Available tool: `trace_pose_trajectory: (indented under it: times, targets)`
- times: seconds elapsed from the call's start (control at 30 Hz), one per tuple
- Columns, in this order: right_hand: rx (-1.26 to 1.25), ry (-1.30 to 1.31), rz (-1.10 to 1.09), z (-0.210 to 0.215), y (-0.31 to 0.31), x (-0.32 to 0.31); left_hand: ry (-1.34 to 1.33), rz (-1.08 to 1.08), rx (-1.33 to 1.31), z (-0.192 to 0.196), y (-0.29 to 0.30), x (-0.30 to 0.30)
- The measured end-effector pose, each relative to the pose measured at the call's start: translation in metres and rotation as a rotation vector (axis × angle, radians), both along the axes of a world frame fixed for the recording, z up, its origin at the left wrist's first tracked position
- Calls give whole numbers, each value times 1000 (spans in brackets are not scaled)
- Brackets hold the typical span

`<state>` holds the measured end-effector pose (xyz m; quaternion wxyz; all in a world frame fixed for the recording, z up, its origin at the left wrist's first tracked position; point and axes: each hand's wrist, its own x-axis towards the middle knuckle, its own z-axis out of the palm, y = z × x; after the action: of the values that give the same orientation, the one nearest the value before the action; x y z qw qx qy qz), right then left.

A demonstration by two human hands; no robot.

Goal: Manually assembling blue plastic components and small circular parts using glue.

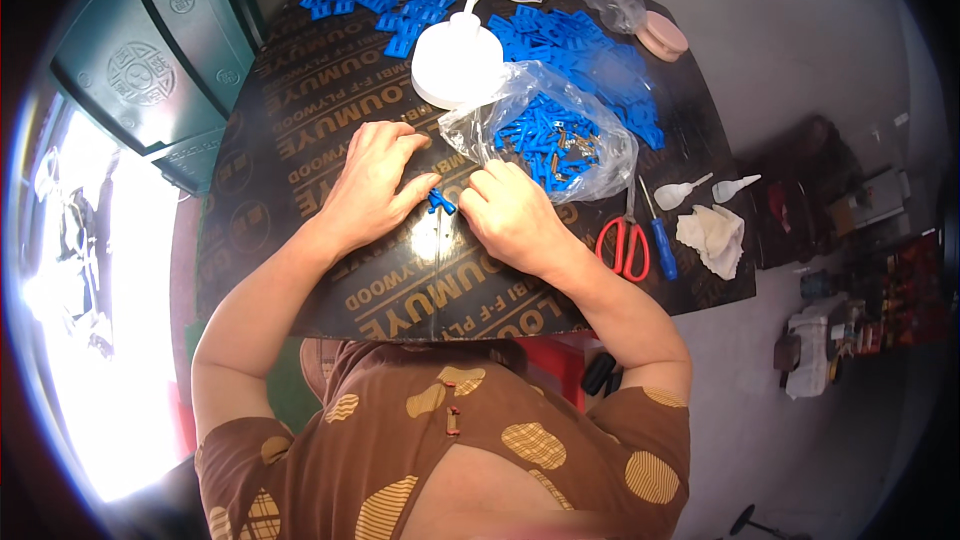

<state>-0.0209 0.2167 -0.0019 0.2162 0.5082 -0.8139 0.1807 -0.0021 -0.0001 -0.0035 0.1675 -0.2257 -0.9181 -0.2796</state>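
Note:
Small blue plastic pieces (438, 202) are between my two hands, just above the dark tabletop. My left hand (372, 178) arches over the board with thumb and fingers apart, and its thumb tip touches the blue pieces. Curled fingers on my right hand (505, 212) press against their right end; what lies under those fingers is hidden. Beyond the right hand lies a clear plastic bag (610, 162), its mouth toward me. Inside are many small blue plastic parts (545, 135) and some brass-coloured bits.
A white desk lamp (457, 60) stands ahead. Heaped blue parts (575, 45) lie behind the bag, more blue parts (405, 5) at the far left. On the right are red-handled scissors (625, 245), a blue screwdriver (662, 248), white nozzle bottles (683, 192), a cloth (712, 237) and a pink round case (662, 36).

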Motion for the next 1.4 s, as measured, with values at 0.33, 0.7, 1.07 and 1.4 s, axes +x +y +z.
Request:
trace_pose_trajectory:
  times: [0.33,0.7,1.07,1.4]
  targets:
    - [-26,-55,50,5,6,-3,30,-5,41,-1,0,-1]
    - [-386,-266,-493,19,69,-55,-22,-16,11,1,-3,-1]
    - [-252,-570,-784,12,91,-69,-8,-14,8,1,-3,0]
    - [-64,-379,-727,2,79,-68,-29,-17,21,3,-2,1]
